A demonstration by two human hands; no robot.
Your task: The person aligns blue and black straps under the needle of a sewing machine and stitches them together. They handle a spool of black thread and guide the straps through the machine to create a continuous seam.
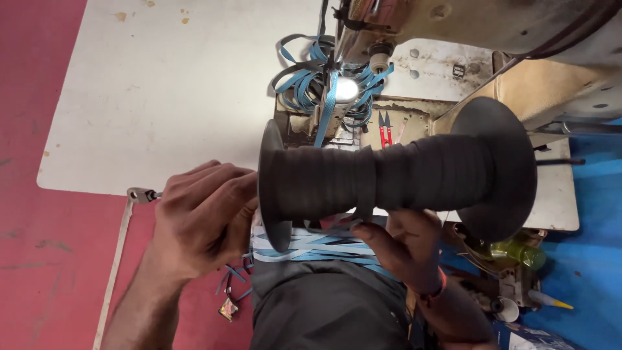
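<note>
- At the frame's lower centre, a large black spool (395,178) is held sideways over the lap; the left hand (204,217) is closed against its left flange, the right hand (402,243) cupped beneath.
- The spool could be dropped if the underside grip slackens.
- Higher up, blue tape (317,84) lies tangled by the sewing machine (453,26) and could be snagged.

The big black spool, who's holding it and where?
The black spool: left hand at its left flange, right hand under the wound middle.
</note>
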